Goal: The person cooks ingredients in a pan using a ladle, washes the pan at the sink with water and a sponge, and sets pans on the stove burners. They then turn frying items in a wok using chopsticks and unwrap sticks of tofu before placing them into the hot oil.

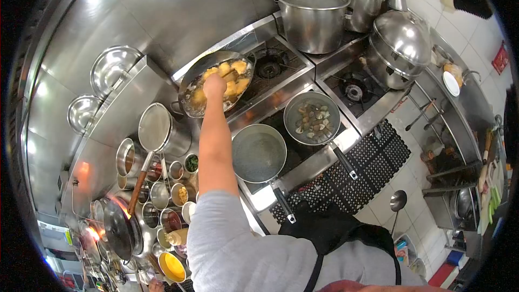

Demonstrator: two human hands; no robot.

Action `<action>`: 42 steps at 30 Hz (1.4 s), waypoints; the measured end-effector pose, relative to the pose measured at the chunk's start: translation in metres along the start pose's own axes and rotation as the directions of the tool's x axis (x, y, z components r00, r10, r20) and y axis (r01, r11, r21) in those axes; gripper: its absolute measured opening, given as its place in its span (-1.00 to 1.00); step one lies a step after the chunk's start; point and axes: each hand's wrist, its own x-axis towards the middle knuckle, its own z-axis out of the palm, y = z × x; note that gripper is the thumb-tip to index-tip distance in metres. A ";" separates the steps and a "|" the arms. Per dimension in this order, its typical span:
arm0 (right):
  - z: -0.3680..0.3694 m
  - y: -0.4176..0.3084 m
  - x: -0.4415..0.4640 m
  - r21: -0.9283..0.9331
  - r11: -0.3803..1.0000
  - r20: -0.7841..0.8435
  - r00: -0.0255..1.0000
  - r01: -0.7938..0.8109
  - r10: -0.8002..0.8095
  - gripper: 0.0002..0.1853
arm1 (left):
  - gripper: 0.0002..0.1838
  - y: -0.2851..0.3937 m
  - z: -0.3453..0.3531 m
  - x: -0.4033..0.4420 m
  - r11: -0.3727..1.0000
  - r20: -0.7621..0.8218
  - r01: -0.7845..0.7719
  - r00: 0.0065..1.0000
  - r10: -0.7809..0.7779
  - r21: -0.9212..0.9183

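Observation:
My left hand reaches over a wide black wok on the back burner. Its fingers look closed, and what they hold is too small to make out. Golden battered pieces lie in bubbling oil around and beyond the hand. Nearer my body, a pan of clear liquid sits on the front burner. To its right, another pan holds shellfish-like pieces in liquid. My right hand is out of view.
Large steel pots and a domed steamer stand at the back right. At left are a strainer, many small containers and a bowl of yellow liquid. A ladle shows at right, above a black mat and tiles.

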 end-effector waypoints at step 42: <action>-0.026 -0.070 -0.033 -0.260 0.965 -0.108 0.994 -0.029 0.001 -0.72 | -0.67 -0.034 -0.003 0.012 0.994 -0.142 0.006 0.990 -0.021 -0.106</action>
